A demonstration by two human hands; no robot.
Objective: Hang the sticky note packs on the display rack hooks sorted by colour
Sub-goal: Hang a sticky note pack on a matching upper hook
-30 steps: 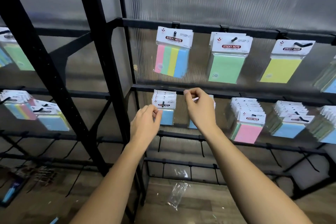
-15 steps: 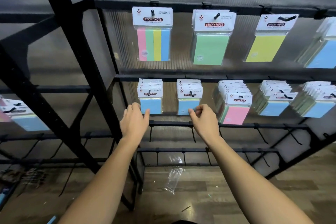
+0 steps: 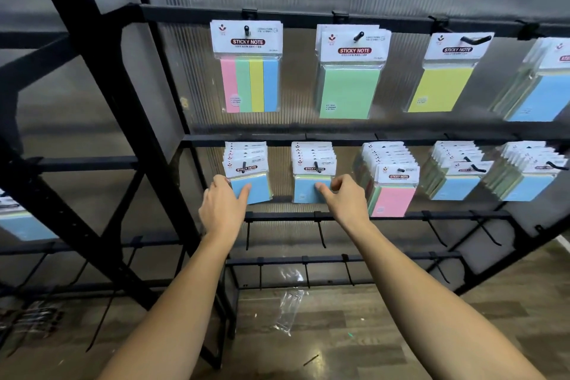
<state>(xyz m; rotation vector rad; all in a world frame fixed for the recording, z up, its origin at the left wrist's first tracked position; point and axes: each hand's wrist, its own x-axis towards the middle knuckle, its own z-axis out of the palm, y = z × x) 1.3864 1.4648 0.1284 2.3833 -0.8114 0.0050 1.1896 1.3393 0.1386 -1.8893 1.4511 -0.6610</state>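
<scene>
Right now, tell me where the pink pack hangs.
The pink pack hangs on the middle row, just right of the right hand, below the green pack.

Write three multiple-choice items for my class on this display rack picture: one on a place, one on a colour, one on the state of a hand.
1. Where does the striped four-colour pack hang?
A. Leftmost visible hook of the top row
B. Middle row
C. On the floor

2. What colour faces front on the pack just right of the right hand?
A. Yellow
B. Pink
C. Green

3. What is the left hand doing?
A. Hanging idle at the side
B. Gripping a bare hook
C. Touching the blue pack stack in the middle row

Answers:
1 A: it hangs from the top bar, left of the green pack.
2 B: its front sheet is pink.
3 C: its fingers lie on the edge and its thumb on the front of the blue pack.
</scene>
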